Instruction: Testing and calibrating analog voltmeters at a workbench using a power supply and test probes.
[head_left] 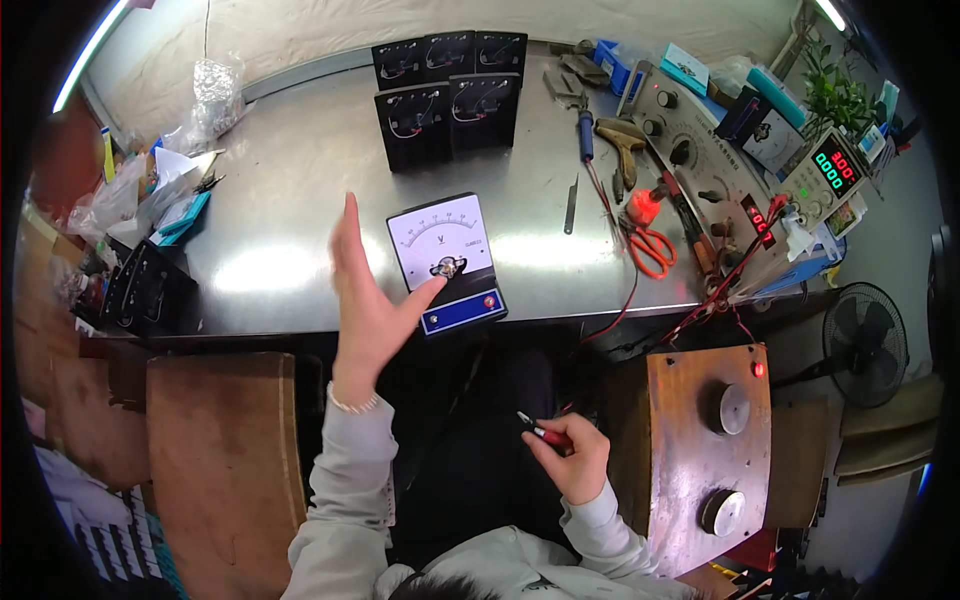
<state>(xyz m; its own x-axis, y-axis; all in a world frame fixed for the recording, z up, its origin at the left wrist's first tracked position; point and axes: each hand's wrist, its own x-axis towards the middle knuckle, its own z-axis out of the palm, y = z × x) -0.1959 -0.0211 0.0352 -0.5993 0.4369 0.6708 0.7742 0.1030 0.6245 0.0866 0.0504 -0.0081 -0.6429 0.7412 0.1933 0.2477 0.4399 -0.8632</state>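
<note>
A panel voltmeter (445,255) lies near the front edge of the metal bench, with a white scale face, an exposed movement at its centre and a blue terminal strip at its lower end. Beside it, my left hand (368,300) is open, fingers extended upward. The thumb reaches over the lower part of the meter, by the movement; whether it touches cannot be made out. Lower down, in front of the bench and over my lap, my right hand (575,460) is closed round a small red-handled tool (548,434) with a metal tip. Its exact kind is unclear.
Several black meter housings (415,125) stand upright at the back. To the right lie orange-handled scissors (652,252), a caliper and loose red leads. Instruments with lit displays (835,170) stand farther right. A wooden box with knobs (710,450) is near my right arm. Bags and papers fill the left.
</note>
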